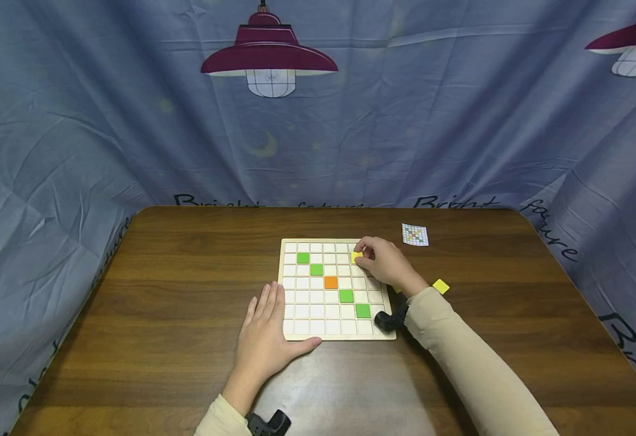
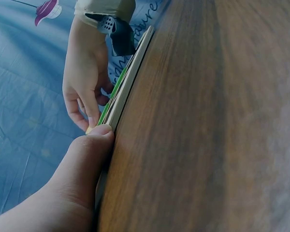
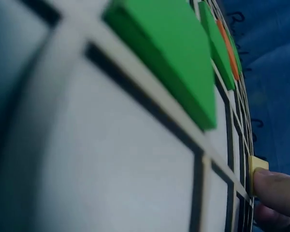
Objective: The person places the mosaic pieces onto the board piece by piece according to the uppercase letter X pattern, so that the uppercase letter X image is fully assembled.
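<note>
A white gridded board [image 1: 301,313] in a pale wooden frame lies on the table. Four-sided green tiles [image 1: 346,296] and one orange tile [image 1: 331,282] form a diagonal across its cells. My right hand [image 1: 386,260] pinches a yellow tile [image 1: 357,257] between thumb and fingers at a cell near the board's far right corner. In the right wrist view the yellow tile [image 3: 257,166] stands close against the grid under the thumb. My left hand [image 1: 266,336] lies along the board's left edge, fingers straight, thumb [image 2: 104,130] spread to the near edge.
On the brown table [image 1: 187,272], a loose yellow tile [image 1: 440,286] lies right of the board; another yellow piece [image 1: 397,289] is partly hidden beneath the right wrist. A small printed card [image 1: 415,235] with a coloured grid lies behind. Blue curtains [image 1: 378,133] surround the table.
</note>
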`<action>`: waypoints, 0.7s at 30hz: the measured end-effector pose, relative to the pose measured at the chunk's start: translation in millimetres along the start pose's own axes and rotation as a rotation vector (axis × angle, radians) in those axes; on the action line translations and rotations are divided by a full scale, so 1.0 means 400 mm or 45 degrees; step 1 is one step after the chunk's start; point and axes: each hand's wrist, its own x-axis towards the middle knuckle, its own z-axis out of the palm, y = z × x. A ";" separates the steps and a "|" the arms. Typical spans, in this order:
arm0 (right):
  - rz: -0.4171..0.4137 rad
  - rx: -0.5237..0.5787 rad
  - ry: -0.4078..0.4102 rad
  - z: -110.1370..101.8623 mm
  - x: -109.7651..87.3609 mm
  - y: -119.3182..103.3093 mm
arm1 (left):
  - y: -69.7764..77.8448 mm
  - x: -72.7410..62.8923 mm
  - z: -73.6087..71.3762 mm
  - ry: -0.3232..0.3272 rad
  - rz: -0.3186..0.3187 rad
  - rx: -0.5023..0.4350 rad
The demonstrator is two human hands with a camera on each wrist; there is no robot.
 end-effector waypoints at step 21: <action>-0.119 -0.180 -0.057 -0.078 -0.176 0.103 | 0.000 0.000 0.000 0.016 0.013 0.004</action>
